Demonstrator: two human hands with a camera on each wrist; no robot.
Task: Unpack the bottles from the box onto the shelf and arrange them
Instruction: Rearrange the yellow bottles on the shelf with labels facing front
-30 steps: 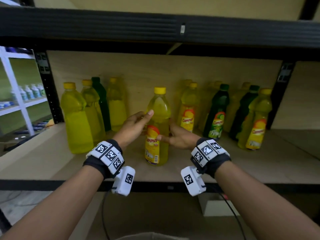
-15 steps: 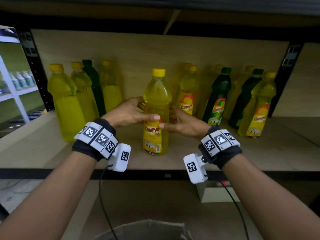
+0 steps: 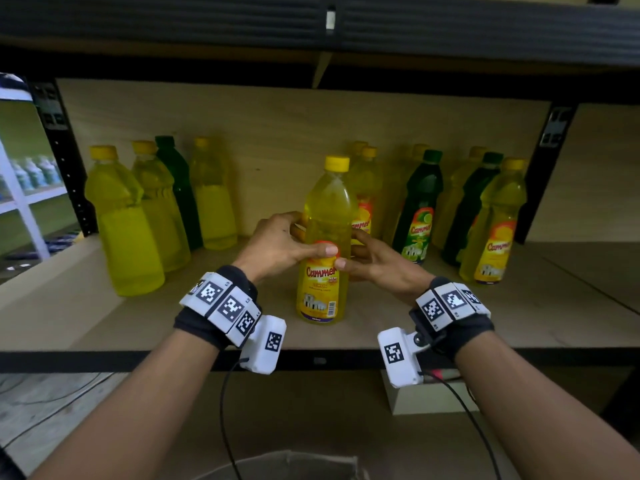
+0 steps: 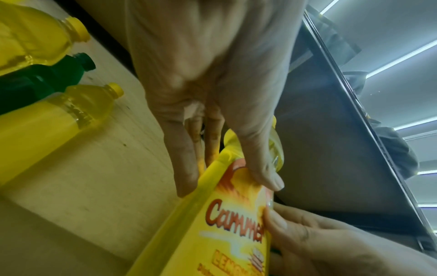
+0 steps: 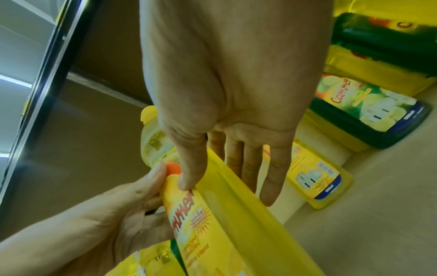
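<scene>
A yellow Cammer bottle (image 3: 323, 244) with a yellow cap stands upright near the front middle of the wooden shelf (image 3: 104, 317), its label facing me. My left hand (image 3: 308, 237) grips its left side, thumb across the label's top. My right hand (image 3: 351, 251) grips the right side, thumb on the label just below the left thumb. The left wrist view shows the left hand (image 4: 229, 183) pinching the bottle (image 4: 224, 233) between thumb and fingers. In the right wrist view the right hand (image 5: 227, 188) holds the bottle (image 5: 227, 224) the same way, fingers behind it.
Yellow and green bottles (image 3: 124, 230) stand at the back left. More labelled bottles (image 3: 415, 209) line the back right, one yellow one (image 3: 491, 230) further forward. The upper shelf beam (image 3: 311, 26) hangs overhead. The box's rim (image 3: 277, 462) shows below the shelf edge.
The bottle has been turned so its label faces front. My left fingers, stretched out a second ago, now wrap the bottle with the thumb on the label.
</scene>
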